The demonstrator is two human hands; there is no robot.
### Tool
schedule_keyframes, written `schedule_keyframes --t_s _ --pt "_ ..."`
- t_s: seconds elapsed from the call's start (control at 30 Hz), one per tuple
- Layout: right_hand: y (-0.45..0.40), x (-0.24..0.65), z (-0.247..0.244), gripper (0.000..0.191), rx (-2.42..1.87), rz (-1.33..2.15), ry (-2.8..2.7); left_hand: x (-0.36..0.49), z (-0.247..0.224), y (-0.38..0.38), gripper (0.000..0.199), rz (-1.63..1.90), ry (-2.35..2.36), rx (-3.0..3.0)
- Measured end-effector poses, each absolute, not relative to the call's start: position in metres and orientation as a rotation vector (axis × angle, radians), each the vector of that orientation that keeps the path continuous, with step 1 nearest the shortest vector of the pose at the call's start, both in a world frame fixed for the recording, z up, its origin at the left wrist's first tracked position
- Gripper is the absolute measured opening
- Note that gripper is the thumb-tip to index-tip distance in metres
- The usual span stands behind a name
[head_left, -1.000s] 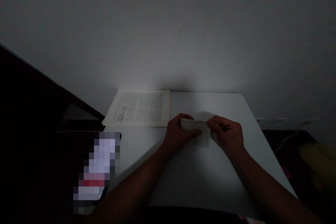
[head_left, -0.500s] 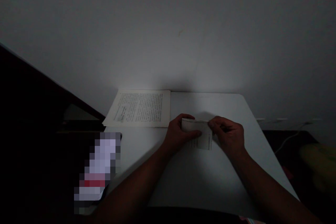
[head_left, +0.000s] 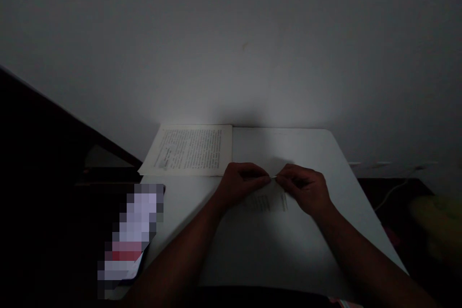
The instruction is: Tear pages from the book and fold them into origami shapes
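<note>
A small printed paper [head_left: 262,203] is held over the middle of the white table, its lower part hanging below my fingers and blending with the tabletop. My left hand [head_left: 245,183] pinches its upper edge between thumb and fingers. Just to the right, my right hand [head_left: 303,186] pinches the same edge, the fingertips of both hands nearly touching. Between them a thin pale bit of the edge shows. The rest of the paper behind the fingers is hidden.
Printed sheets [head_left: 191,149] lie at the table's back left corner, against the wall. A phone with a blurred screen [head_left: 135,231] rests along the left edge of the white table [head_left: 306,144]. A pale cable [head_left: 393,192] runs beyond the right edge.
The paper has tilted, so its face shows less. My left thumb has moved from the paper's face to its upper edge, and my hands have come closer together.
</note>
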State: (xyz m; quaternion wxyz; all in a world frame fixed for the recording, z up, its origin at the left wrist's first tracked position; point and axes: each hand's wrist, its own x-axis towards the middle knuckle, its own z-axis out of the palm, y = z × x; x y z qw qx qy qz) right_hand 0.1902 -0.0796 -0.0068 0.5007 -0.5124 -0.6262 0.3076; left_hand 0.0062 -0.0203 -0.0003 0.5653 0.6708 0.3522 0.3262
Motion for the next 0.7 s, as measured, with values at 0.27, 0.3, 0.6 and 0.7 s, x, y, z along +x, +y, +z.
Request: schedule_keyframes --t_s 0.27,0.3,0.6,0.7 --pt "-0.0792 0.1909 -0.0041 0.011 -1.158 0.740 -1.717 0.0097 0.0007 -0.0201 0.015 0.664 0.752 1.617" --pt "-0.0790 0.1905 -0.0047 0.011 -1.155 0.743 -1.720 0.0105 -0.0006 -0.0201 0.014 0.660 0.753 1.600" --pt "-0.0776 0.1940 -0.0055 0.018 -1.231 0.764 -1.507 0.0112 -0.0016 -0.0161 0.014 0.702 0.844 1.530" --pt "-0.0776 0.1985 -0.0060 0.020 -1.271 0.789 -1.364 0.0105 -0.0016 -0.0149 0.014 0.715 0.876 1.519"
